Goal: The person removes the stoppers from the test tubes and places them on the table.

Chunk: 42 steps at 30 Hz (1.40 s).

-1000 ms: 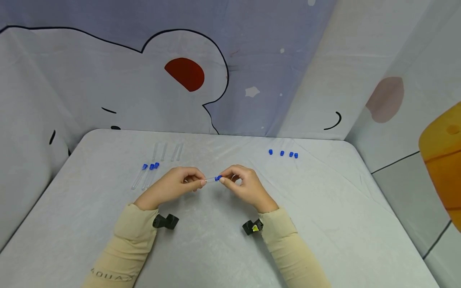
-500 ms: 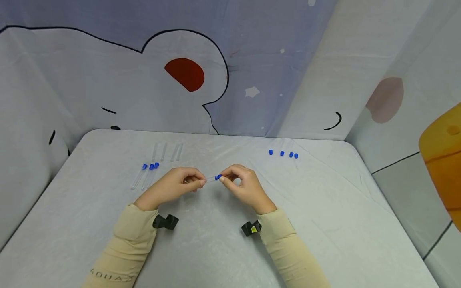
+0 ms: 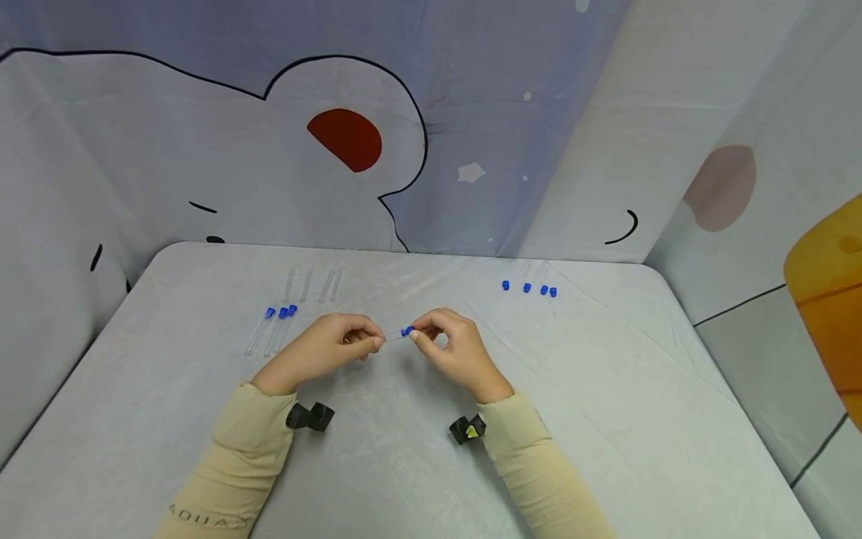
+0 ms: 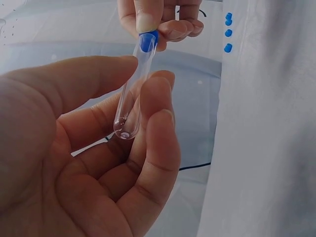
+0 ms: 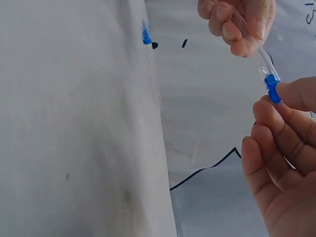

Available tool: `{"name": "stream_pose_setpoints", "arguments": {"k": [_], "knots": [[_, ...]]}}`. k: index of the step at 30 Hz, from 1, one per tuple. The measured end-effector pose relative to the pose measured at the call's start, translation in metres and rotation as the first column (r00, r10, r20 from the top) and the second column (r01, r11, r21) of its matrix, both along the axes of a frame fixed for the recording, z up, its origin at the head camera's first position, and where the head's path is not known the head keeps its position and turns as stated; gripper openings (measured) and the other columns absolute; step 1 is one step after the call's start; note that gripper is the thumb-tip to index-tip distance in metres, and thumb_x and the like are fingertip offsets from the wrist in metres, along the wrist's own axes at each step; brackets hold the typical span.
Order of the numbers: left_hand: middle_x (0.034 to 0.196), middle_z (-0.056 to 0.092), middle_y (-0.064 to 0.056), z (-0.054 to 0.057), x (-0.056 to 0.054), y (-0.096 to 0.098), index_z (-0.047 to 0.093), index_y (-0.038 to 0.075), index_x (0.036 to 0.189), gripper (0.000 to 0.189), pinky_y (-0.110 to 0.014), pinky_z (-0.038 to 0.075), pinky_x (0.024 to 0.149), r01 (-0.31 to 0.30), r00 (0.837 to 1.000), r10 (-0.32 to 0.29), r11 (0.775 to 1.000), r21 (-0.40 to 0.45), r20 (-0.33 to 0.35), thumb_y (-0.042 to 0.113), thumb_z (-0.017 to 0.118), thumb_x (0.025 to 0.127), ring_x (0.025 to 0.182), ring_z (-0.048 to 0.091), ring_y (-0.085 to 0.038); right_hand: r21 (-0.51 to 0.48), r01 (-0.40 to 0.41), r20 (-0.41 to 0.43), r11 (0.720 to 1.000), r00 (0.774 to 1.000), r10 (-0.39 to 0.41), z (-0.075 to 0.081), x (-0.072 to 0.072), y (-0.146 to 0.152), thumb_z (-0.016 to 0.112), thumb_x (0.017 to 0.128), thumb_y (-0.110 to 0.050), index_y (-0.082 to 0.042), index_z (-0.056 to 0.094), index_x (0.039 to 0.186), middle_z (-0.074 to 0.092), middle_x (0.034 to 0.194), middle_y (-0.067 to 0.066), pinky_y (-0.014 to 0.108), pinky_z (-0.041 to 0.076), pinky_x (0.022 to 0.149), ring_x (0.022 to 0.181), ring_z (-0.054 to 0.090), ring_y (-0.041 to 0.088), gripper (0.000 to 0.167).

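I see the puffy right sleeve (image 3: 535,457) shifted slightly inward since a second ago. Over the pale, faintly creased table (image 3: 377,464), the left hand (image 3: 340,340) pinches a clear, round-bottomed tube (image 4: 135,89); the right hand (image 3: 465,348) pinches the stubby blue cap (image 5: 272,88) at its mouth.

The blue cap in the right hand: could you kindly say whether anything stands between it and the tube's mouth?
Nothing visible does: the right hand pinches the blue cap, which sits partly inside the tube.
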<state>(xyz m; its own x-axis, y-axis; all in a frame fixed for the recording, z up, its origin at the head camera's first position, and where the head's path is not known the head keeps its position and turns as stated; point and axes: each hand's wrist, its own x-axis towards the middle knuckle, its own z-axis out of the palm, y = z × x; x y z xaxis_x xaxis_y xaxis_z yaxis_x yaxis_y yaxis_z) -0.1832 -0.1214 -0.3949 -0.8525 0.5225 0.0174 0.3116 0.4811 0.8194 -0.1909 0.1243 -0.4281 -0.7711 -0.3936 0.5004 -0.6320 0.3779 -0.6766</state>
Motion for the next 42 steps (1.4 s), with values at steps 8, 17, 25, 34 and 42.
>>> {"name": "stream_pose_setpoints", "arguments": {"k": [8, 17, 25, 34, 42], "knots": [[0.089, 0.071, -0.01, -0.0018, -0.0008, 0.0003, 0.072, 0.0, 0.108, 0.021, -0.036, 0.053, 0.075, -0.002, 1.0, 0.002, 1.0, -0.015, 0.002, 0.018, 0.064, 0.102, 0.079, 0.066, -0.025, 0.022, 0.034, -0.02, 0.999, 0.999, -0.034, -0.0015, 0.0002, -0.0015, 0.071, 0.093, -0.006, -0.003, 0.073, 0.093, 0.071, 0.087, 0.004, 0.033, 0.055, 0.072, 0.078, 0.063, 0.016, 0.003], [0.091, 0.071, -0.01, -0.0007, -0.0001, -0.0009, 0.072, 0.001, 0.109, 0.019, -0.037, 0.053, 0.076, 0.012, 1.0, -0.013, 1.0, -0.028, -0.015, 0.017, 0.063, 0.102, 0.081, 0.066, -0.029, 0.007, -0.001, 0.031, 1.0, 1.0, 0.001, 0.0014, 0.0014, -0.0007, 0.071, 0.093, -0.006, -0.003, 0.073, 0.095, 0.071, 0.089, 0.004, 0.03, 0.054, 0.074, 0.079, 0.064, 0.015, 0.004], [0.091, 0.07, -0.011, 0.0015, -0.0001, -0.0024, 0.072, 0.001, 0.112, 0.02, -0.037, 0.052, 0.076, 0.009, 1.0, -0.01, 0.999, -0.037, -0.023, 0.016, 0.064, 0.101, 0.083, 0.066, -0.029, -0.045, -0.045, 0.152, 0.998, 0.987, 0.051, 0.004, 0.0022, 0.0005, 0.071, 0.095, -0.007, -0.004, 0.074, 0.097, 0.073, 0.091, 0.004, 0.033, 0.054, 0.079, 0.082, 0.065, 0.016, 0.005], [0.093, 0.07, -0.01, 0.0001, -0.0013, -0.0033, 0.073, 0.004, 0.11, 0.018, -0.036, 0.052, 0.075, 0.009, 1.0, -0.009, 1.0, -0.01, -0.014, 0.018, 0.064, 0.102, 0.082, 0.064, -0.023, -0.084, -0.077, 0.229, 0.994, 0.969, 0.095, 0.0064, 0.0025, 0.002, 0.07, 0.097, -0.008, -0.004, 0.073, 0.099, 0.073, 0.093, 0.007, 0.039, 0.054, 0.076, 0.083, 0.065, 0.016, 0.006], [0.099, 0.07, -0.009, 0.0015, -0.0003, -0.0063, 0.072, 0.004, 0.115, 0.021, -0.037, 0.052, 0.077, 0.011, 1.0, -0.011, 1.0, -0.024, -0.021, 0.018, 0.062, 0.103, 0.085, 0.064, -0.021, -0.138, -0.114, 0.272, 0.984, 0.951, 0.148, 0.0074, 0.0028, 0.004, 0.068, 0.098, -0.007, -0.003, 0.073, 0.101, 0.072, 0.095, 0.007, 0.041, 0.053, 0.075, 0.085, 0.067, 0.016, 0.007]]}}
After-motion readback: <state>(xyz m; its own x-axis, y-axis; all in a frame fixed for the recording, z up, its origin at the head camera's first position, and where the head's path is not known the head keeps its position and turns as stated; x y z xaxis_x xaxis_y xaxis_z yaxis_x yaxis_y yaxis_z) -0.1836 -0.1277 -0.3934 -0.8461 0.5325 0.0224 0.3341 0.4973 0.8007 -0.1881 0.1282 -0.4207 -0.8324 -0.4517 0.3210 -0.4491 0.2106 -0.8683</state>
